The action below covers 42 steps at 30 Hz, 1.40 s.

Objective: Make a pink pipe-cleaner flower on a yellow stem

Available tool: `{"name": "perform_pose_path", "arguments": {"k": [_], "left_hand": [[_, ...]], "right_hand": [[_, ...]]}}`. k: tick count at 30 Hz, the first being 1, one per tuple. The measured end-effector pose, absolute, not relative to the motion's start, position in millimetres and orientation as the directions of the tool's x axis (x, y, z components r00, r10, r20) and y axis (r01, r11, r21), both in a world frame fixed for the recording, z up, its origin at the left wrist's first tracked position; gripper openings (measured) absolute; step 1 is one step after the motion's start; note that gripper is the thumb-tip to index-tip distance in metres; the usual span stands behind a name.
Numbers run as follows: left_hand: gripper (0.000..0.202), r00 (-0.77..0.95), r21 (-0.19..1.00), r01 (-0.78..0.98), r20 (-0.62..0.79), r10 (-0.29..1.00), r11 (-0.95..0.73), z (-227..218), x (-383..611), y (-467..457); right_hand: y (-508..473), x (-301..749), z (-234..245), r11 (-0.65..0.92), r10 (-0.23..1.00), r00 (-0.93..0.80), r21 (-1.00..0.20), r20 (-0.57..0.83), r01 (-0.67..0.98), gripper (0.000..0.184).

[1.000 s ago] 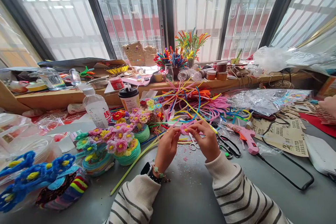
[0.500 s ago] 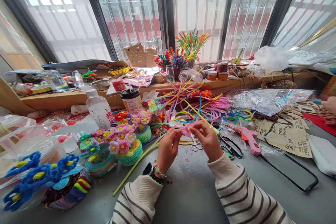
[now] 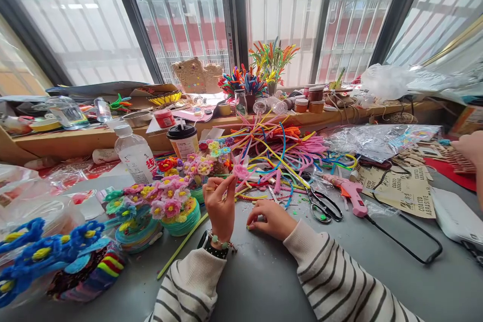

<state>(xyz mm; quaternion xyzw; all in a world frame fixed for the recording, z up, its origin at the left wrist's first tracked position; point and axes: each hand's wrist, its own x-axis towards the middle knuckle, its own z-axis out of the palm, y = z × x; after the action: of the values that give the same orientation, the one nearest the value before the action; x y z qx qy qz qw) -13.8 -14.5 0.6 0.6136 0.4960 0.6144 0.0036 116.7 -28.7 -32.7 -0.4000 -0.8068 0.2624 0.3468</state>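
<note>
My left hand (image 3: 219,205) is raised a little above the grey table (image 3: 264,271), its fingers pinched on the stem of a small pink pipe-cleaner flower (image 3: 240,171). My right hand (image 3: 268,219) rests low on the table just right of it, fingers curled down with their tips on the surface; whether they pinch anything I cannot make out. A long green pipe cleaner (image 3: 181,245) lies slanting under my left wrist. Small scissors (image 3: 276,196) lie just beyond my right hand.
Yarn baskets of pipe-cleaner flowers (image 3: 177,206) stand left of my hands, blue flowers (image 3: 41,251) at far left. A pile of coloured pipe cleaners (image 3: 279,148), black scissors (image 3: 323,206), a pink glue gun (image 3: 350,193) with black cord, a water bottle (image 3: 134,153) and a lidded cup (image 3: 183,140) lie beyond. Another person's hand (image 3: 471,148) shows at the right edge.
My right hand let go of the pink flower and dropped to the table. My left hand keeps the flower and has lifted it up and to the left.
</note>
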Motion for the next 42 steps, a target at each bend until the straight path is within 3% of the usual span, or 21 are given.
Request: {"name": "perform_pose_path", "arguments": {"k": [5, 8, 11, 14, 16, 18, 21, 26, 31, 37, 40, 42], "left_hand": [[0.026, -0.077, 0.758, 0.396, 0.589, 0.804, -0.518, -4, -12, -18], [0.027, -0.059, 0.774, 0.363, 0.575, 0.816, -0.519, -2, -11, -19], [0.028, -0.114, 0.766, 0.377, 0.597, 0.794, -0.521, 1, -11, -17], [0.033, -0.112, 0.781, 0.326, 0.591, 0.799, -0.532, 2, -9, -15], [0.035, -0.120, 0.795, 0.296, 0.580, 0.806, -0.529, 3, -9, -14], [0.034, -0.130, 0.802, 0.282, 0.576, 0.807, -0.527, 3, -8, -14], [0.033, -0.113, 0.819, 0.236, 0.557, 0.823, -0.522, 3, -8, -14], [0.029, -0.153, 0.875, 0.145, 0.481, 0.864, -0.461, 1, -8, -12], [0.031, -0.174, 0.896, 0.144, 0.440, 0.881, -0.419, 4, -8, -13], [0.058, -0.143, 0.907, 0.075, 0.422, 0.895, -0.415, 7, -6, -16], [0.070, -0.144, 0.910, 0.057, 0.414, 0.899, -0.410, 6, -5, -16], [0.074, -0.144, 0.918, 0.041, 0.397, 0.907, -0.395, 4, -5, -15]], "right_hand": [[-26, 125, -25, 0.571, 0.817, -0.407, -0.676, 0.409, 0.466, 0.010], [-26, 141, -15, 0.561, 0.825, -0.314, -0.617, 0.470, 0.552, 0.018], [-33, 176, -11, 0.492, 0.779, -0.103, -0.501, 0.618, 0.712, 0.020], [-49, 224, -23, 0.183, 0.631, 0.163, -0.350, 0.758, 0.919, 0.022], [-63, 255, -36, -0.092, 0.602, 0.264, -0.262, 0.753, 0.961, 0.028], [-76, 276, -49, -0.335, 0.645, 0.392, -0.218, 0.656, 0.917, 0.031], [-88, 287, -56, -0.463, 0.744, 0.499, -0.195, 0.445, 0.865, 0.030], [-90, 277, -45, -0.519, 0.772, 0.546, -0.175, 0.326, 0.837, 0.026], [-87, 272, -40, -0.520, 0.802, 0.507, -0.049, 0.316, 0.853, 0.021], [-85, 272, -56, -0.496, 0.786, 0.389, 0.114, 0.481, 0.861, 0.016], [-83, 273, -60, -0.473, 0.718, 0.336, 0.073, 0.610, 0.878, 0.020], [-79, 268, -56, -0.377, 0.648, 0.260, 0.005, 0.716, 0.926, 0.030]]}}
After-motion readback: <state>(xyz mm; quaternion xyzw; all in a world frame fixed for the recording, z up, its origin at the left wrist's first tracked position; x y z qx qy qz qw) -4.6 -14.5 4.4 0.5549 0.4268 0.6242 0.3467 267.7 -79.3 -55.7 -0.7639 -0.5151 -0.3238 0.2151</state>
